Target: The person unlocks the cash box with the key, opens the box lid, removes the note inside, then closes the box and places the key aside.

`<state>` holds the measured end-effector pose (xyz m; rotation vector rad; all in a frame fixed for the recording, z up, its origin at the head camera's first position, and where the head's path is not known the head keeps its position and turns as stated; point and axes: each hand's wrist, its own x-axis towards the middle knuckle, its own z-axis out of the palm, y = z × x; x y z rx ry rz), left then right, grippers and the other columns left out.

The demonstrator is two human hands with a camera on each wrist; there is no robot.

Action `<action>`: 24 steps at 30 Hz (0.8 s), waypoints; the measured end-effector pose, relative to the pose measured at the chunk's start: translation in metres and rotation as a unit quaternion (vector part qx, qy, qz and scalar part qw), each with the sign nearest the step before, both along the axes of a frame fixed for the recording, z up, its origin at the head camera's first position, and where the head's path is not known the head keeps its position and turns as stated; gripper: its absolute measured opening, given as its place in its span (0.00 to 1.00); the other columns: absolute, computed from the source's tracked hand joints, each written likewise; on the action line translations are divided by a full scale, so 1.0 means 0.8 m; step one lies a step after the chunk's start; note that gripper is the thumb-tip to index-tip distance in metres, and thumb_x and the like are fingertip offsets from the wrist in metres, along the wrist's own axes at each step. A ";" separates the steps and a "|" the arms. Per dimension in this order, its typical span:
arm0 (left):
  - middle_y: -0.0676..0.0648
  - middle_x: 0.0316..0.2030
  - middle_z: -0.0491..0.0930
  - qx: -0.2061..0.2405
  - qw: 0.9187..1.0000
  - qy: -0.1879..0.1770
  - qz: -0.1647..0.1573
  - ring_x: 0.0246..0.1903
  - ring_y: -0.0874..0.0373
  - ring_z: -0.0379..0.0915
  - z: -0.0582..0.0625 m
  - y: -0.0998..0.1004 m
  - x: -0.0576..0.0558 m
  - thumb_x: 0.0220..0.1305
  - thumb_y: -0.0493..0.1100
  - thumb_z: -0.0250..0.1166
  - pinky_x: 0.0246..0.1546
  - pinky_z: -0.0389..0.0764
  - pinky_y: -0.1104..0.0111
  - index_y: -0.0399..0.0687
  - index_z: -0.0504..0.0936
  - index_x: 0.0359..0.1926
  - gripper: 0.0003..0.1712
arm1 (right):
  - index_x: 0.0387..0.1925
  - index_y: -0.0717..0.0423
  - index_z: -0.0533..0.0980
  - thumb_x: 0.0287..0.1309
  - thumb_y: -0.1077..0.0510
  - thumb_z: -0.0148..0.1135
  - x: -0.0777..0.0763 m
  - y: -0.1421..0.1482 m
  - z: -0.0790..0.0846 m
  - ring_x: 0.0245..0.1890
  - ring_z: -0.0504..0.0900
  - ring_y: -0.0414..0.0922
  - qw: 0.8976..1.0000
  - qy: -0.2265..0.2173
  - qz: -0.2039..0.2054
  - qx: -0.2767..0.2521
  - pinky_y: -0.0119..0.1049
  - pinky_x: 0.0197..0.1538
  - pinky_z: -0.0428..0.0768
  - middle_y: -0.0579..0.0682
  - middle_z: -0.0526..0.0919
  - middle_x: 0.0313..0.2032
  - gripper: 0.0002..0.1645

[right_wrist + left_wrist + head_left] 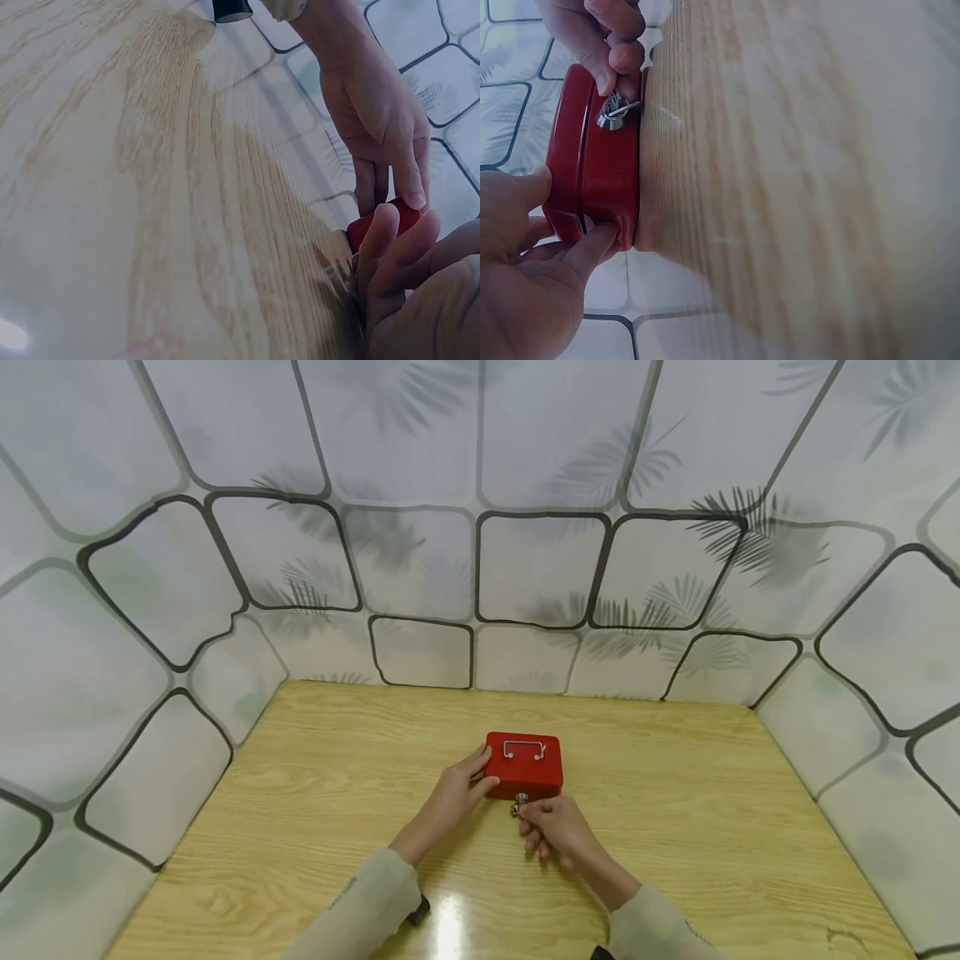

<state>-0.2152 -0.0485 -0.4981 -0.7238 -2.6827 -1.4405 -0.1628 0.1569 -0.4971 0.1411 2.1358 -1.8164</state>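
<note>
A small red metal cash box with a silver carrying handle on its lid lies on the wooden table. My left hand grips its left end, with fingers and thumb spread over the lid and side. At the front face, my right hand pinches a small key at the round silver lock. A metal ring with keys hangs by the lock. Fingertips partly hide the key, so how deep it sits cannot be seen. The lid looks closed, apart from a narrow dark seam along the side.
The wooden table extends around the box on all sides. Pale walls patterned with dark rounded outlines and leaves stand behind it and at both sides. Black straps or devices show at the sleeves.
</note>
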 end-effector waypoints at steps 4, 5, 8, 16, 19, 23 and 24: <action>0.31 0.73 0.62 -0.002 1.000 -0.006 0.002 0.72 0.39 0.61 0.000 0.001 0.000 0.74 0.41 0.64 0.66 0.71 0.52 0.30 0.65 0.74 0.34 | 0.39 0.69 0.84 0.76 0.59 0.58 0.002 -0.001 -0.001 0.17 0.80 0.39 1.000 0.009 -0.010 0.021 0.27 0.17 0.75 0.52 0.84 0.25 0.16; 0.31 0.73 0.62 -0.003 1.000 -0.008 0.003 0.72 0.39 0.61 -0.001 0.001 0.000 0.74 0.41 0.64 0.66 0.71 0.52 0.30 0.65 0.74 0.35 | 0.40 0.69 0.84 0.76 0.59 0.58 0.001 -0.002 -0.001 0.17 0.80 0.39 1.000 0.009 -0.013 0.023 0.27 0.17 0.74 0.52 0.84 0.26 0.16; 0.31 0.74 0.61 -0.005 1.000 -0.013 0.004 0.72 0.39 0.61 -0.001 0.001 -0.001 0.73 0.41 0.65 0.66 0.70 0.52 0.31 0.65 0.74 0.35 | 0.41 0.69 0.84 0.75 0.59 0.59 0.001 -0.002 -0.002 0.17 0.80 0.39 1.000 -0.007 -0.023 0.010 0.26 0.17 0.73 0.52 0.84 0.26 0.15; 0.32 0.74 0.61 -0.010 1.000 -0.020 0.007 0.73 0.40 0.60 0.000 0.001 -0.001 0.74 0.41 0.65 0.67 0.69 0.52 0.33 0.65 0.75 0.35 | 0.42 0.70 0.83 0.75 0.59 0.59 -0.002 -0.002 -0.003 0.17 0.78 0.37 0.997 -0.051 -0.043 -0.031 0.25 0.17 0.71 0.51 0.84 0.26 0.15; 0.32 0.74 0.61 -0.006 1.000 -0.020 0.007 0.73 0.41 0.60 0.000 0.001 -0.001 0.74 0.41 0.64 0.67 0.69 0.52 0.33 0.65 0.75 0.35 | 0.43 0.70 0.83 0.75 0.59 0.58 -0.003 -0.001 -0.002 0.17 0.78 0.37 0.996 -0.062 -0.042 -0.042 0.24 0.18 0.70 0.51 0.84 0.26 0.15; 0.32 0.74 0.61 -0.003 1.000 -0.018 0.009 0.72 0.41 0.61 0.002 0.002 0.000 0.74 0.41 0.65 0.67 0.70 0.53 0.33 0.65 0.75 0.35 | 0.44 0.72 0.82 0.76 0.59 0.56 -0.005 0.004 0.003 0.16 0.76 0.35 0.995 -0.072 -0.027 -0.058 0.23 0.17 0.67 0.50 0.84 0.27 0.16; 0.32 0.74 0.61 -0.003 1.000 -0.017 0.009 0.72 0.41 0.61 0.003 0.002 0.000 0.73 0.41 0.65 0.67 0.71 0.53 0.32 0.65 0.75 0.35 | 0.45 0.72 0.82 0.76 0.60 0.56 -0.006 0.005 0.004 0.16 0.75 0.34 0.995 -0.074 -0.022 -0.062 0.22 0.16 0.66 0.50 0.84 0.27 0.17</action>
